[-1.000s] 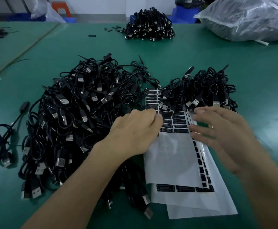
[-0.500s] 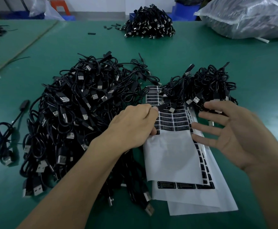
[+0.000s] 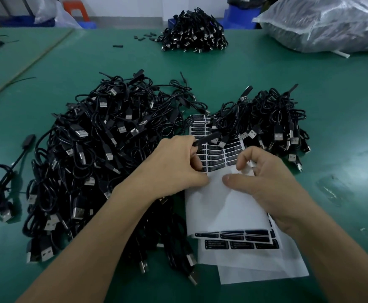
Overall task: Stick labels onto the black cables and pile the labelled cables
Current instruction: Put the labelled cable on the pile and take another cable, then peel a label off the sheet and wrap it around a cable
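Green table (image 3: 288, 84) carries a big heap of black cables (image 3: 104, 149) left, a smaller pile (image 3: 272, 119) right, label sheets (image 3: 224, 206) between. Left hand (image 3: 172, 167) pinches a cable end (image 3: 205, 141) above them; right hand (image 3: 266, 182) curls onto the top sheet, grip unclear.

This is a light-manufacturing workshop, a factory assembly bench rather than a home or office. A broad worktable (image 3: 266, 84) covered in green matting carries identical black USB cables in bulk: a large tangled heap (image 3: 104, 149), a smaller heap (image 3: 270, 119) beside it and a third heap (image 3: 194, 31) at the far edge. Sheets of printed labels (image 3: 226, 211) lie between the near heaps. A clear plastic sack (image 3: 323, 22) of stock sits far right, with blue crates (image 3: 25, 20) and an orange stool (image 3: 76, 9) by the pale wall behind.
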